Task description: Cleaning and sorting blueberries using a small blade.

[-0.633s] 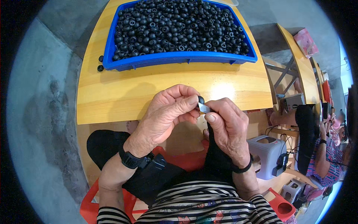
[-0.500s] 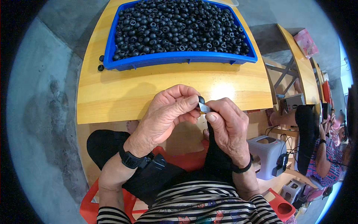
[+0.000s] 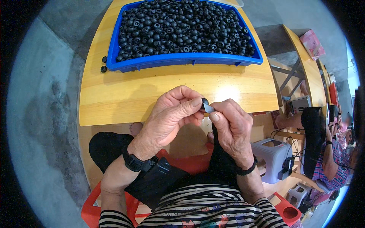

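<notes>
Between the thumb and fingers of my left hand (image 3: pixel 173 112) is a small round black plastic part (image 3: pixel 205 101). My right hand (image 3: pixel 234 125) pinches a short grey metal blade (image 3: pixel 208 108), whose flat end rests against the black part. Both hands are raised close together at the near edge of the yellow table. Beyond them stands a blue tray (image 3: pixel 182 59) heaped with many like black parts (image 3: pixel 178 30), round with ring-shaped openings. My fingers hide the far side of the held part and the rear of the blade.
Two loose black parts (image 3: pixel 103 69) lie left of the tray on the wooden table (image 3: pixel 125 91). A grey plastic stool (image 3: pixel 272 161) with cables stands at right. Farther right, another person (image 3: pixel 330 163) sits by more tables. A concrete wall (image 3: pixel 42 114) is at left.
The blade has tilted slightly against the black part, and my right hand has shifted a little. My left hand keeps its grip in almost the same place.
</notes>
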Tool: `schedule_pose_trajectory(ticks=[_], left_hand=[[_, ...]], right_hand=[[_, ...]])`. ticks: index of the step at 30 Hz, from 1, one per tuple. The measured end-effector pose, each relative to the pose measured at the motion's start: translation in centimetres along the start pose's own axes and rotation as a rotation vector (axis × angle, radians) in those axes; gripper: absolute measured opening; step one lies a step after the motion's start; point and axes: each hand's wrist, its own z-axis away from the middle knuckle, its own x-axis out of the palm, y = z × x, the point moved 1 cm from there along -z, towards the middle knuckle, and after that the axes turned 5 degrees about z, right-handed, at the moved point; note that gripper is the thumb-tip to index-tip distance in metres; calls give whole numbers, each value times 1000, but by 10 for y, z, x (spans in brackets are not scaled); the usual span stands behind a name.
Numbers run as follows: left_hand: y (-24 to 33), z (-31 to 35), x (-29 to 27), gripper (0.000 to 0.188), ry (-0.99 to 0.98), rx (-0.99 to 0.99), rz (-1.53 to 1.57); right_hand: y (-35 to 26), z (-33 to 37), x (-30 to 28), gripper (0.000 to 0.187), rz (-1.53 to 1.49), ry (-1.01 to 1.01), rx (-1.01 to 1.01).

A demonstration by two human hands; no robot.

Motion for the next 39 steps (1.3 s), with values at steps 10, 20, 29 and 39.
schedule_pose_trajectory(ticks=[10, 20, 29, 39], left_hand=[[-5, -1, -4, 9, -29, 83, -1], [-8, 2, 1, 12, -27, 68, -52], [-13, 0, 3, 12, -59, 77, -40], [-14, 0, 2, 10, -56, 62, -52]], right_hand=[[-1, 1, 0, 11, 3, -12, 63], [15, 0, -20, 24, -179, 114, 386], [3, 9, 2, 25, -639, -48, 454], [3, 9, 3, 13, -852, -43, 547]])
